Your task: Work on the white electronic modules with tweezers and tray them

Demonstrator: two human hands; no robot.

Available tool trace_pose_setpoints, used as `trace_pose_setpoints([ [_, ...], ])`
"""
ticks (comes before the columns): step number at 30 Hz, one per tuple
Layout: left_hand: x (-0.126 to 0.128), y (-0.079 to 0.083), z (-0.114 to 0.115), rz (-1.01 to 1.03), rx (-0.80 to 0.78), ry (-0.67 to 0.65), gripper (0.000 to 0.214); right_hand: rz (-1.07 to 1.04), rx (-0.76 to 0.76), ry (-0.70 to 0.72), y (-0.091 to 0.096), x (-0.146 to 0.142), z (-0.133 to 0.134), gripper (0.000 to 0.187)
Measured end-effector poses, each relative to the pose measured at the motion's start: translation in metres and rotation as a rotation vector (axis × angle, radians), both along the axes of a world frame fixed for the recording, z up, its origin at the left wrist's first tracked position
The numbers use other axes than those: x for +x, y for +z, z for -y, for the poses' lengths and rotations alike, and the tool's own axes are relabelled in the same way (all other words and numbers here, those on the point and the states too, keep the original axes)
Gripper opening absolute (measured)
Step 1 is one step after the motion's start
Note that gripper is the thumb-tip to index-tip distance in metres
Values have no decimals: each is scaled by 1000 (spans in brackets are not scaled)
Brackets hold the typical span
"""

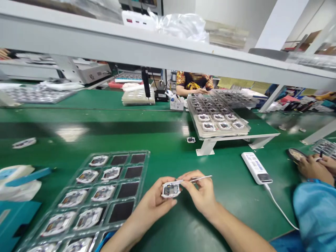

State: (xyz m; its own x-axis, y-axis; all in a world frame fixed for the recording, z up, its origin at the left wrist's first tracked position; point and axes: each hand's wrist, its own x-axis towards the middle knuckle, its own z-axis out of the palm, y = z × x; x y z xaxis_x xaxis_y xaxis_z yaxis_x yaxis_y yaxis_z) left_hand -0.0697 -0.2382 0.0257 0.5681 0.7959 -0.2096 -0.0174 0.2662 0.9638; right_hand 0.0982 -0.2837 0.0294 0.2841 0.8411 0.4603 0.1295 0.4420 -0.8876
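Observation:
My left hand (153, 204) pinches a small white-framed electronic module (170, 190) by its edges. My right hand (199, 192) is shut on slim metal tweezers (200, 178), whose tips reach the module's upper edge. Just left of my hands lies a clear plastic tray (143, 175) with dark square pockets. Several similar modules sit in its pockets, and some pockets hold none. The tray's near end runs out of view.
A white power bank (256, 168) with a cable lies on the green work mat (183, 224) to my right. Beyond it, a white stand holds a tray of modules (217, 117). A co-worker's hands (313, 167) work at the right. A white shelf (131, 43) crosses overhead.

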Motion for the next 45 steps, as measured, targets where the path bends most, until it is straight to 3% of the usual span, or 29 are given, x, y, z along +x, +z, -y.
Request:
trace_pose_setpoints([
  [5,-2,-4,-14,-75,124,69,37,230,196,-82,5,-1,3,7],
  [9,-1,-4,-39,-227,280,-29,32,316,339,-71,7,-5,5,5],
  [11,2,-6,-63,-399,471,-52,30,342,360,-57,7,-6,5,6],
  [13,8,-8,-95,-580,697,40,29,362,366,-44,5,-7,5,7],
  [18,27,-10,-176,-794,861,222,27,404,390,-42,1,-8,2,4],
  [22,53,-17,-203,-889,931,252,33,411,424,-76,0,-7,-2,7],
  [29,124,-39,-194,-829,911,90,37,434,391,-83,-4,-6,-5,11],
  [33,140,-34,-183,-707,823,84,34,455,414,-74,-7,-4,-7,8],
  [39,121,-14,-145,-368,596,107,32,394,368,-31,1,-2,-2,11],
  [41,105,-6,-124,-257,494,128,42,398,333,-36,5,-2,1,10],
  [45,64,10,-78,-150,313,149,50,335,404,-89,11,-1,3,6],
])
